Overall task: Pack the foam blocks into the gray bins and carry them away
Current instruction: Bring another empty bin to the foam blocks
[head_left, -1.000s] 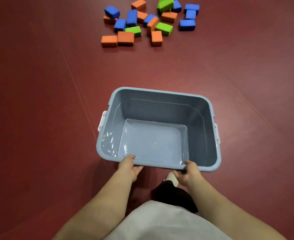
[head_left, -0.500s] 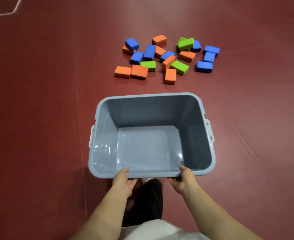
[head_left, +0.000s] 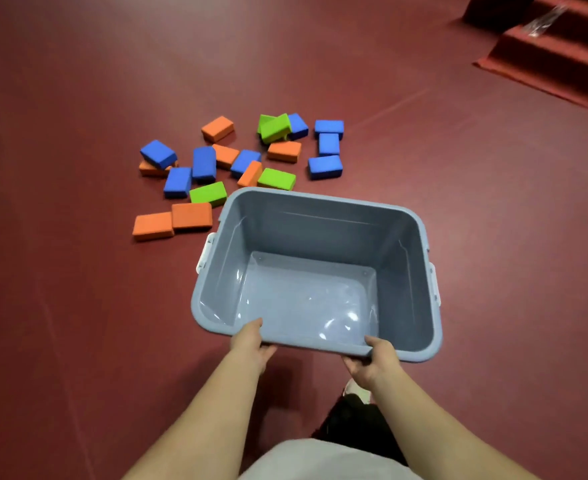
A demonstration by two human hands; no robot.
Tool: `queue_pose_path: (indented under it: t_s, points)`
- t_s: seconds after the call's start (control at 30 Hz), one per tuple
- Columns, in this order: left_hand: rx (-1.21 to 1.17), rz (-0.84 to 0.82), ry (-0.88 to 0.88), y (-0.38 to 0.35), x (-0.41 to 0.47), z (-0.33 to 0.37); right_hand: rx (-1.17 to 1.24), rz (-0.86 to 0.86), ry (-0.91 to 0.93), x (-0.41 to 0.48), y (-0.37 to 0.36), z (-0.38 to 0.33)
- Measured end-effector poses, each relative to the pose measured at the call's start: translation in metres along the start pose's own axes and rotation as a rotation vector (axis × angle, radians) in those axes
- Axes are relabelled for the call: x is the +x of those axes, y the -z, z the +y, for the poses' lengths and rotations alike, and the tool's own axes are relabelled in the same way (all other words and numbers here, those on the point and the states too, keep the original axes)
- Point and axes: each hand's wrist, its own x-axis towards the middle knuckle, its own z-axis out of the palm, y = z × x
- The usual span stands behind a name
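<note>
On the dark red floor (head_left: 78, 306), left of centre, we list a loose scatter of foam blocks (head_left: 240, 164). They are rectangular and matte, in orange, blue and green, most lying flat and a few leaning on neighbours. Two orange blocks (head_left: 153, 226) lie side by side, touching, at the near left edge; three blue blocks (head_left: 324, 167) sit at the scatter's right edge. Nearer us and to the right is the gray bin (head_left: 320, 199), a deep rectangular tub of blue-gray plastic with rounded corners, a glossy bottom catching light and a white latch (head_left: 205, 252) on each short side. Its far left corner overlaps the scatter in our view. Our left hand (head_left: 251, 341) grips the near rim, thumb over the top edge and fingers curled beneath. Our right hand (head_left: 372, 358) grips the same rim likewise, further right. We cannot tell whether the bin rests on the floor. At the far upper right are steps (head_left: 555, 46) in the same red.
</note>
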Motion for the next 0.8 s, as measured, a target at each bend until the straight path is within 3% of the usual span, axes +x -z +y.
queue_pose_path:
  t_s: [0.4,0.6,0.8]
  points:
    - [-0.114,0.093,0.001,-0.259,0.107,0.146,-0.262,0.045,0.006,0.126,-0.263,-0.217]
    - [-0.144,0.119,-0.033,-0.326,0.17,0.236,-0.245,-0.017,0.061,0.186,-0.372,-0.246]
    - [0.017,0.133,0.005,-0.4,0.27,0.326,-0.018,0.126,0.081,0.251,-0.443,-0.275]
